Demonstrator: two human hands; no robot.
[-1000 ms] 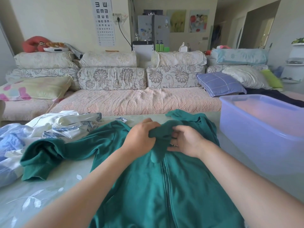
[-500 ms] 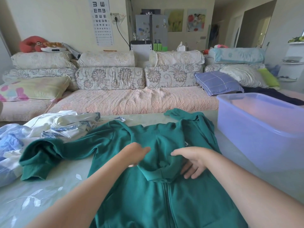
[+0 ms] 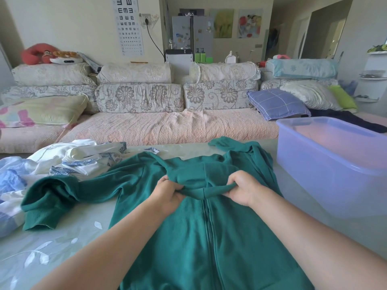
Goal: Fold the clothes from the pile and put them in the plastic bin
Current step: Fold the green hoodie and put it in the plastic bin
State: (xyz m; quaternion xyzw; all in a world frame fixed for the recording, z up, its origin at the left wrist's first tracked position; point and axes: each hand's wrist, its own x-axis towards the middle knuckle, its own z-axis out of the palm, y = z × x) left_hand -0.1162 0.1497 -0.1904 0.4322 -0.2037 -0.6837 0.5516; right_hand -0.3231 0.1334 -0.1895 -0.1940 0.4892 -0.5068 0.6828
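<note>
A green zip-up hoodie point(image 3: 209, 237) lies front-up on the pale green table cover, its zipper running toward me. The hood is folded down over the chest. My left hand point(image 3: 167, 192) grips the hood's left edge and my right hand point(image 3: 244, 188) grips its right edge, both with curled fingers. One sleeve stretches out to the left, the other is bunched at the far right. A pile of white and blue clothes point(image 3: 52, 164) sits at the left. The translucent blue plastic bin point(image 3: 326, 170) stands at the right, with nothing visible inside.
A long sofa point(image 3: 167, 126) with floral cushions runs behind the table. A blue checked pillow point(image 3: 276, 103) and dark cloth lie beyond the bin. The table's far edge lies just past the hoodie.
The hood has been brought down over the chest. My hands moved from the neck toward me and apart, and now grip the hood's edge on both sides.
</note>
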